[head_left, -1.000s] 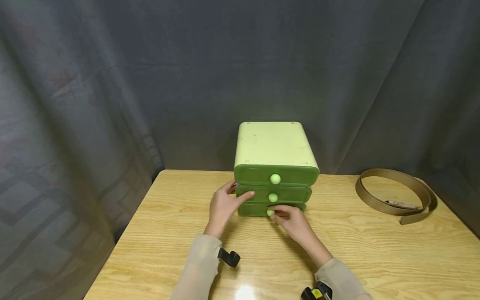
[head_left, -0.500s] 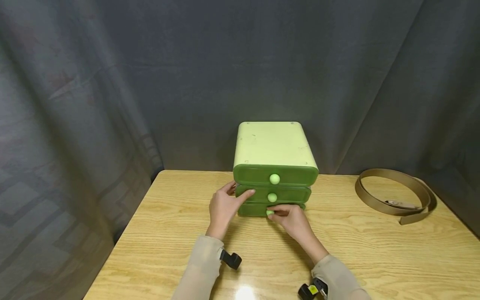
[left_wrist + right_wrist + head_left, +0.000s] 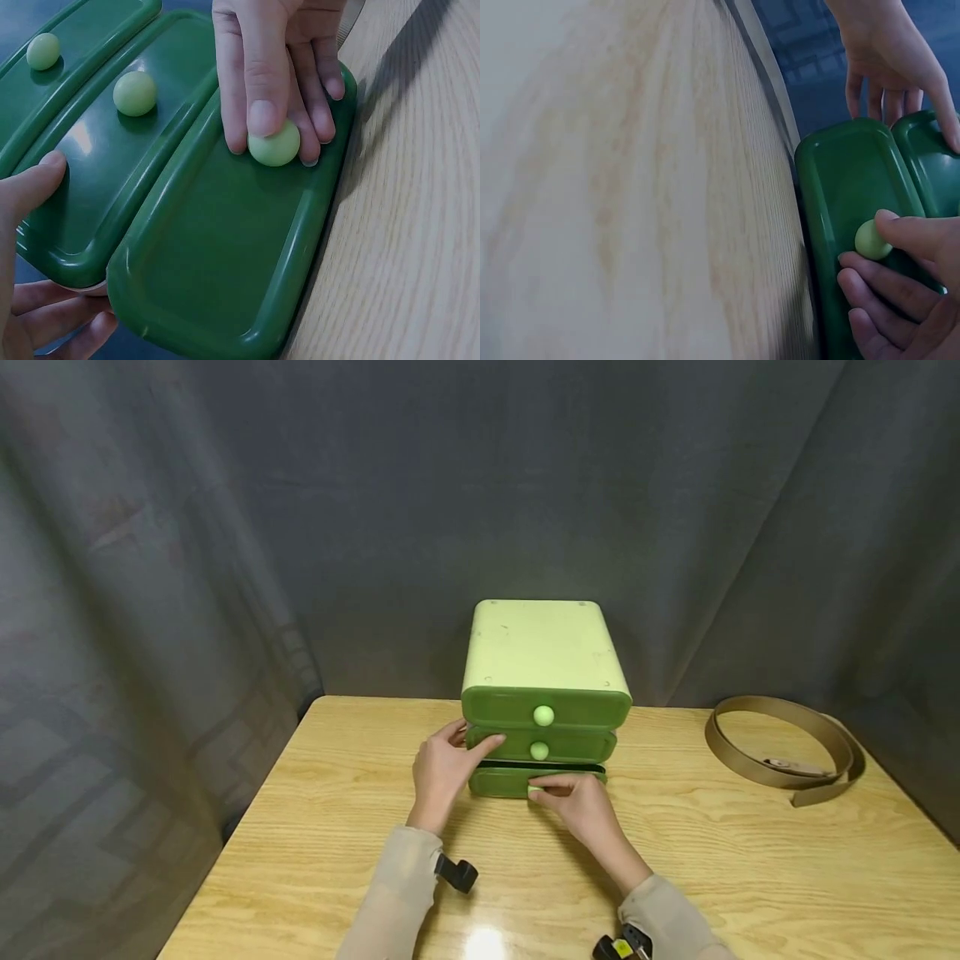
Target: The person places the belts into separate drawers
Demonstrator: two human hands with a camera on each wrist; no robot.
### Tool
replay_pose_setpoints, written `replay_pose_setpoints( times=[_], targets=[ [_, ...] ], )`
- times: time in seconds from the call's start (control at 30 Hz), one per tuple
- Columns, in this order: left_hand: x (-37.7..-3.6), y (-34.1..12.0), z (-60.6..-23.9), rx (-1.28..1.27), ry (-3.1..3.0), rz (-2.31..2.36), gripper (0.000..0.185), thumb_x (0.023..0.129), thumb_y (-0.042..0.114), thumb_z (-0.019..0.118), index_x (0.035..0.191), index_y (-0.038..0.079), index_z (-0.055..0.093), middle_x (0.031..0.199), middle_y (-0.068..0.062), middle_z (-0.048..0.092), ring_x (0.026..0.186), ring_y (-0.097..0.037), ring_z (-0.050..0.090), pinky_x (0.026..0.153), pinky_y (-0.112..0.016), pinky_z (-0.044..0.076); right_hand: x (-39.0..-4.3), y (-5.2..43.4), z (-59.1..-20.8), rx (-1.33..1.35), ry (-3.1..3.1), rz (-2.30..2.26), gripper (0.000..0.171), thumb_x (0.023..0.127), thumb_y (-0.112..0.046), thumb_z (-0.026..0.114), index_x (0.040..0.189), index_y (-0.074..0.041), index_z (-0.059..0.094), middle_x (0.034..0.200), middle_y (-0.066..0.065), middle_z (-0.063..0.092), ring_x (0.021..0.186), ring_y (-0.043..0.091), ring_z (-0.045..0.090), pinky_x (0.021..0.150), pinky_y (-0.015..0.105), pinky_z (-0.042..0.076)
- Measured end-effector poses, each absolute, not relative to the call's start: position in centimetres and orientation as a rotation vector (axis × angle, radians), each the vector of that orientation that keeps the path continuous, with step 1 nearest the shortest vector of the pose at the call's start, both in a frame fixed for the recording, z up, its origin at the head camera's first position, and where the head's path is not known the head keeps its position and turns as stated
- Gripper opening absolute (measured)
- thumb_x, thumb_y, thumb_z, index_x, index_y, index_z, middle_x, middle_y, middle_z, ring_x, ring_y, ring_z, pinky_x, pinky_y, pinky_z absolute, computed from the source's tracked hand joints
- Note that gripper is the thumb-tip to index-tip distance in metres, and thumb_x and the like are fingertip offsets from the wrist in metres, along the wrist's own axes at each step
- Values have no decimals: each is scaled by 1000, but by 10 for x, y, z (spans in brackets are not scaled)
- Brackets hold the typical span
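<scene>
A pale-green cabinet (image 3: 546, 643) with three dark-green drawers and round knobs stands on the table. My left hand (image 3: 442, 772) holds the cabinet at its left edge: the thumb lies on the front of the middle drawer (image 3: 97, 172), the fingers reach round the side. With thumb and fingers, my right hand (image 3: 583, 810) pinches the light-green knob (image 3: 275, 146) of the bottom drawer (image 3: 497, 783). That drawer stands slightly out, a dark gap showing along its top. The upper two knobs are untouched.
A coiled tan belt (image 3: 750, 766) with a metal buckle lies on the wooden table (image 3: 360, 760) to the right. Behind the table hangs a dark grey curtain (image 3: 480, 510). Black wrist cameras (image 3: 463, 877) sit at both cuffs.
The bottom drawer has come out a little toward me, with my right hand on its knob; a gap has opened above it. My left hand keeps its place on the cabinet.
</scene>
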State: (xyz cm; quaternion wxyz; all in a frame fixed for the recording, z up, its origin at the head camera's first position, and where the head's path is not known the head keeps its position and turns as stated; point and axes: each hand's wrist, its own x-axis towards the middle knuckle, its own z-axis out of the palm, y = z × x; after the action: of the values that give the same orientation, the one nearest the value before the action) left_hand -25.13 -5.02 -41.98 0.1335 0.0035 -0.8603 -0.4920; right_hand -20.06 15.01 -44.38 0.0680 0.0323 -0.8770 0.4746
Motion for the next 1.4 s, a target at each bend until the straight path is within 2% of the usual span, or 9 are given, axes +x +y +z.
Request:
replay_pose_setpoints(
  times=[0.33, 0.8, 1.07, 1.4],
  targets=[
    [-251, -54, -418, 1, -2587, -1286, 76, 70, 74, 72, 126, 22, 69, 111, 0, 72, 99, -19, 68, 81, -44, 53, -192, 149, -439, 131, -2657, 1439, 17, 83, -3, 78, 98, -11, 81, 98, 6, 75, 88, 24, 71, 75, 39, 58],
    [-253, -63, -413, -72, -2660, -1296, 74, 73, 73, 71, 126, 22, 69, 119, 0, 69, 104, -20, 64, 85, -46, 50, -177, 151, -436, 142, -2681, 1486, 16, 84, -5, 78, 97, -13, 81, 100, 4, 75, 85, 19, 71, 73, 33, 58],
    [-255, -64, -414, -84, -2656, -1323, 75, 74, 71, 72, 129, 21, 67, 115, -2, 68, 100, -22, 65, 84, -46, 50, -170, 152, -434, 203, -2713, 1453, 16, 85, -5, 77, 98, -13, 80, 101, 5, 75, 85, 18, 71, 71, 31, 58],
    [-255, -65, -415, -92, -2681, -1305, 74, 75, 71, 71, 130, 22, 66, 116, -2, 68, 103, -23, 64, 84, -46, 50, -160, 155, -436, 310, -2721, 1445, 18, 84, -5, 77, 100, -14, 80, 100, 5, 75, 86, 19, 72, 70, 27, 58]
  ],
)
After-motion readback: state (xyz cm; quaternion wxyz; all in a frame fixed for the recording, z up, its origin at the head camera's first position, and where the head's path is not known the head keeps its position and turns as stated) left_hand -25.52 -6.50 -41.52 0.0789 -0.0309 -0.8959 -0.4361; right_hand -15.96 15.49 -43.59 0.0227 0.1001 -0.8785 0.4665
